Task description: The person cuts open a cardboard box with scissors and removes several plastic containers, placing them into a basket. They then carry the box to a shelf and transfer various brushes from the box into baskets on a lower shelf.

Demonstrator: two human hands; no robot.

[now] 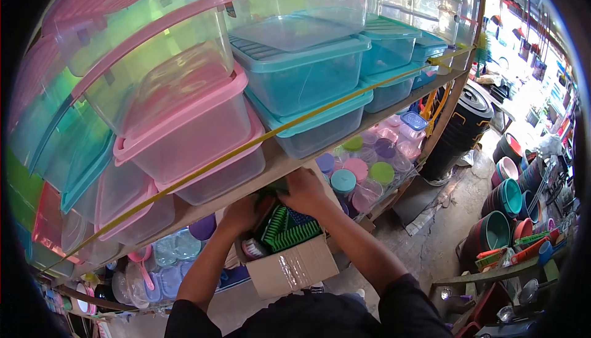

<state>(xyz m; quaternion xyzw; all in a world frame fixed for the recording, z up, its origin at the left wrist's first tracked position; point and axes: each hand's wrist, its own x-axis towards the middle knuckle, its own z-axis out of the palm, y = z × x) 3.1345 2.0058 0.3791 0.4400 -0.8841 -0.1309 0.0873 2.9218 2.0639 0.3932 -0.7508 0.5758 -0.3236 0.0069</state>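
An open cardboard box (294, 268) stands in front of me, under the shelf edge, with one flap folded out toward me. Inside it lie green-bristled brushes (292, 233), and a round pale-and-pink item (253, 249) sits in its near left corner. My left hand (241, 214) reaches in at the box's left side; its fingers are lost in shadow. Over the far right part of the box, my right hand (303, 191) has its fingers curled down against something dark that I cannot make out. Part of the box's inside is hidden by both hands.
Above the box runs a wooden shelf (280, 156) stacked with clear pink-lidded and teal-lidded containers (301, 79). Lidded jars (356, 169) fill the level below. Black bins (458, 132) stand beyond the shelf post, and pots (494, 230) line the right side.
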